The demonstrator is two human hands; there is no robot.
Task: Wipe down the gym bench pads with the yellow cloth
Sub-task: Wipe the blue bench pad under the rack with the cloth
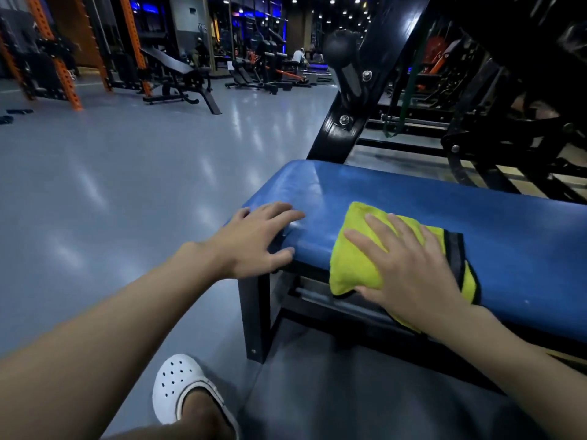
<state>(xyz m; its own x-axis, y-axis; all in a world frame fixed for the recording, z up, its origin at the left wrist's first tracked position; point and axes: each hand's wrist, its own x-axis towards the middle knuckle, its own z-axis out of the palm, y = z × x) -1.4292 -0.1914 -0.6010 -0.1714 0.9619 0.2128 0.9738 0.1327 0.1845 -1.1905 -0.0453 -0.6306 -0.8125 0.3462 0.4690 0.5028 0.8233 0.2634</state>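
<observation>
A blue bench pad [397, 198] on a black steel frame fills the lower right of the head view. A folded yellow cloth [355, 258] with a dark trim lies over the pad's near edge. My right hand [409, 268] presses flat on the cloth, fingers spread, thumb curled under its lower edge. My left hand [254, 239] rests on the pad's left end, fingers apart over the corner, holding nothing.
A black slanted machine frame [359, 100] with a round knob rises behind the pad. Grey shiny floor [127, 173] stretches left. Orange racks [60, 58] and black benches [181, 81] stand far back. My foot in a white clog [181, 389] is below.
</observation>
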